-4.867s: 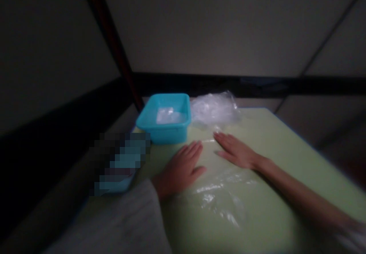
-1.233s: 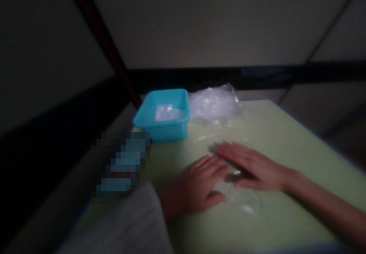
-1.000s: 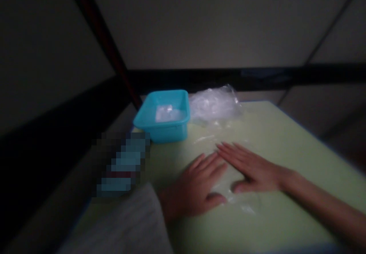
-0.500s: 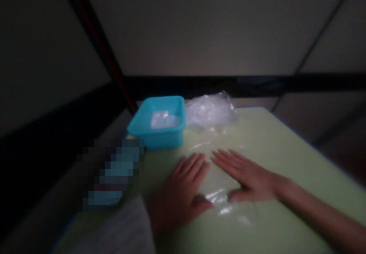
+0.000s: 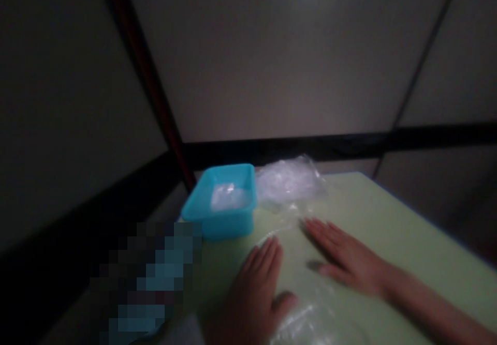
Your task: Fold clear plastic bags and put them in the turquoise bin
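Note:
My left hand [image 5: 254, 288] lies flat on a pale green table [image 5: 388, 221], fingers stretched out and together. My right hand [image 5: 341, 257] lies flat beside it, fingers pointing away from me. Both palms press on a sheet of clear plastic film [image 5: 306, 319] spread on the table, which glints near the bottom edge. Just beyond my fingertips stands a blue plastic tub [image 5: 221, 205] with something white inside. A heap of crumpled clear plastic [image 5: 289, 182] sits to the right of the tub.
The room is dim. A grey wall with a dark band runs behind the table, and a dark red pole [image 5: 155, 91] slants up behind the tub. A pixelated patch [image 5: 147, 283] lies at the lower left. The table's right edge runs diagonally at the right.
The camera has tilted up, so table and hands sit lower in view. My right hand has slid forward and my left hand back toward me, and the two have drawn apart on the film.

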The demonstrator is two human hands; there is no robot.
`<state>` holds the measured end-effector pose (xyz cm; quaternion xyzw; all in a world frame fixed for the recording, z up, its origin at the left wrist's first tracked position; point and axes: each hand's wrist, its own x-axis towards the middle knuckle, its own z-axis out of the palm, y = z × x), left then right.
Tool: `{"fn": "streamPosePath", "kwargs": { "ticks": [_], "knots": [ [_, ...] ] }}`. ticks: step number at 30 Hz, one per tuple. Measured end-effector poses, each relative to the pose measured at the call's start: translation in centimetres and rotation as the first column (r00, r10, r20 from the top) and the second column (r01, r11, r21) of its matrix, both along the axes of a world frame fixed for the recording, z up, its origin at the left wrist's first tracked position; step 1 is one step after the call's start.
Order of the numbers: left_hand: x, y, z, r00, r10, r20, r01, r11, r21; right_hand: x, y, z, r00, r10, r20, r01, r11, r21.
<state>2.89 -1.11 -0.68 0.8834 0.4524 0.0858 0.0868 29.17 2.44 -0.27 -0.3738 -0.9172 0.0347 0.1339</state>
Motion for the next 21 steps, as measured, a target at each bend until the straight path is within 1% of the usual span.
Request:
{"fn": "streamPosePath", "kwargs": {
  "ticks": [6,9,15,21],
  "knots": [
    [-0.5,0.4,-0.7,0.999,0.034,-0.001,-0.034,0.999,-0.002,0.9,1.3,-1.5,0.998,-0.066,-0.008,0.066,0.998,0.007],
    [-0.8,0.3,-0.7,1.0,0.029,0.001,-0.029,1.0,0.008,1.1,1.4,-2.1,0.997,-0.076,0.007,0.076,0.997,0.001],
    [-1.3,0.1,-0.4,0.998,0.052,-0.046,-0.053,0.998,-0.017,1.2,1.3,-1.9,0.997,-0.076,-0.006,0.076,0.997,-0.006],
    [-1.7,0.3,-0.5,0.999,0.029,-0.044,-0.03,0.999,-0.022,1.5,1.5,-2.1,0.998,-0.065,0.01,0.065,0.998,-0.003]
  ]
}}
